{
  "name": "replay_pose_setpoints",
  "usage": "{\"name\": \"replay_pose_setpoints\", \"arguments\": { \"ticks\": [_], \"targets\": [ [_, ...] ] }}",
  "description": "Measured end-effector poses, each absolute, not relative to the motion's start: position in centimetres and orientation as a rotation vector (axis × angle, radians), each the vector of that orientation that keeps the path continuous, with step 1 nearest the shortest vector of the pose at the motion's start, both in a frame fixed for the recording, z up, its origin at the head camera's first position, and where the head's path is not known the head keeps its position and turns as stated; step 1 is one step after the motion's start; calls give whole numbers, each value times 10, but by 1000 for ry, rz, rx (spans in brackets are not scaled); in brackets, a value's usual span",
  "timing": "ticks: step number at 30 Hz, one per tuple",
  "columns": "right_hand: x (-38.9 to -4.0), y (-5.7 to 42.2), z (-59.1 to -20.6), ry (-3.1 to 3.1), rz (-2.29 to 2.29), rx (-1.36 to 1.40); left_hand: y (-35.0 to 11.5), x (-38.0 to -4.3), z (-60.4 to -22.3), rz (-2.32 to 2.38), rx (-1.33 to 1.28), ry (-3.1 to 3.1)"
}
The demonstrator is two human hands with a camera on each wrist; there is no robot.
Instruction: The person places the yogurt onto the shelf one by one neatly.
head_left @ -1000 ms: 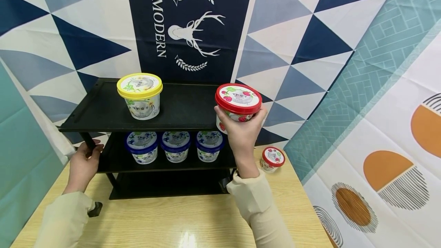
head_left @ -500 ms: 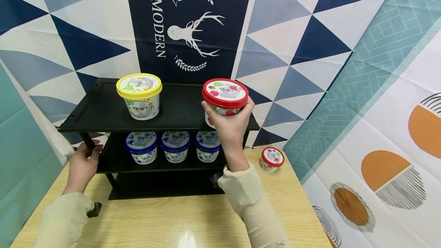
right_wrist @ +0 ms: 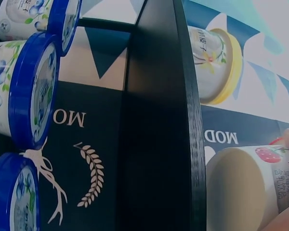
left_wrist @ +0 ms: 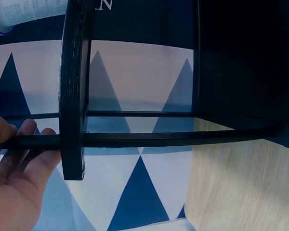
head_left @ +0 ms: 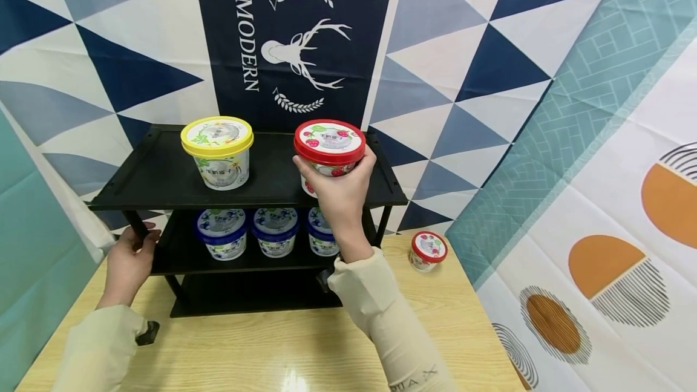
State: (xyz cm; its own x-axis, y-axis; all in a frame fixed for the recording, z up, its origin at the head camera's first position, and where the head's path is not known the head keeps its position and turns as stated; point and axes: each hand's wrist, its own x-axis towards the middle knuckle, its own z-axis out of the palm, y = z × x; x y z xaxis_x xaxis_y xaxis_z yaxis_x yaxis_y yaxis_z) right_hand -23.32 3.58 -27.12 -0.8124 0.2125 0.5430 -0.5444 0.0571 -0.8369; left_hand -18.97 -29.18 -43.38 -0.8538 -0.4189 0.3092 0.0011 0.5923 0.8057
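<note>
My right hand (head_left: 344, 198) grips a red-lidded tub (head_left: 330, 138) with raspberry pictures, over the right half of the black rack's (head_left: 272, 168) top shelf. In the right wrist view the tub's pale base (right_wrist: 236, 192) shows, apparently raised off the shelf. My left hand (head_left: 128, 265) holds the rack's left front post; the left wrist view shows its fingers (left_wrist: 36, 168) around the black bar (left_wrist: 33, 141). A yellow-lidded tub (head_left: 219, 159) stands upright on the top shelf, left of the red one.
On the middle shelf stand blue-lidded tubs (head_left: 221, 235), the rightmost (head_left: 322, 241) partly behind my right wrist. Another red-lidded tub (head_left: 427, 251) sits on the wooden table (head_left: 239, 349) to the rack's right. A patterned cloth backdrop (head_left: 446, 47) rises behind the rack.
My right hand has carried the red-lidded tub leftward, from the top shelf's right end to further in over the shelf. The left hand stays on the post.
</note>
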Motion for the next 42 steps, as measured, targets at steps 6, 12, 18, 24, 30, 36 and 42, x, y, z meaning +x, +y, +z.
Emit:
{"name": "replay_pose_setpoints", "arguments": {
  "ticks": [6, 12, 18, 24, 30, 36, 42],
  "targets": [
    [-235, 27, -270, -1853, 1828, 281, -293, -189, -433, -1179, 346, -2358],
    [-238, 20, -269, -1899, 1793, 248, -291, -189, -432, -1178, 346, -2364],
    [-240, 11, -269, -1954, 1791, 211, -292, -188, -432, -1195, 358, -2364],
    [-243, 3, -270, -2017, 1768, 167, -291, -186, -432, -1190, 385, -2388],
    [-245, -1, -271, -2066, 1755, 146, -291, -188, -434, -1195, 365, -2372],
    [-246, -7, -269, -2090, 1782, 122, -291, -188, -434, -1199, 363, -2361],
    [-246, -15, -267, -2091, 1766, 113, -290, -188, -433, -1204, 357, -2360]
  ]
}}
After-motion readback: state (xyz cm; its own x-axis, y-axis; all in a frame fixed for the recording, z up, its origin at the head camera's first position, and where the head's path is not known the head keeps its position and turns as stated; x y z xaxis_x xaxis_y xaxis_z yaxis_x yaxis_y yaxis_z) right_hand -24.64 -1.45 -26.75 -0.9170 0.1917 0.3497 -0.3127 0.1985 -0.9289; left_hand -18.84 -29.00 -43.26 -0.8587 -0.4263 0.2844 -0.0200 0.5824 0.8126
